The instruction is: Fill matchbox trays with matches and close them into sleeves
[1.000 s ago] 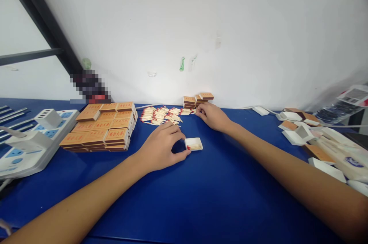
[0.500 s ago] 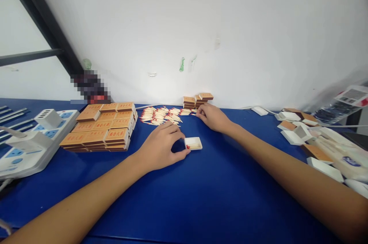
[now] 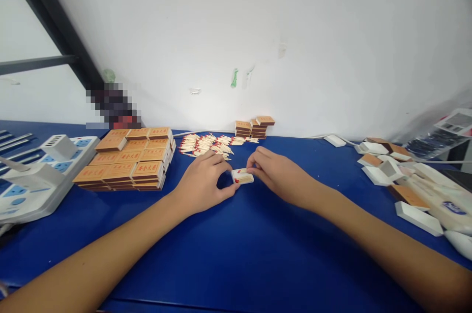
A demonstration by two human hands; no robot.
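Note:
A small white matchbox tray with red-tipped matches inside sits on the blue table. My left hand grips its left end between thumb and fingers. At the tray's right end, my right hand pinches matches over it, red heads pointing left; its fingertips hide their far ends. Behind the hands lies a loose pile of matches, with small groups trailing off to the right.
Stacked orange matchboxes stand at the left, beside a white power strip. More matchboxes are stacked against the wall. White trays, orange sleeves and a plastic packet clutter the right side.
My right hand has come from the far matches toward me and down to the tray, bringing matches. My left hand stays on the tray; the view has shifted slightly.

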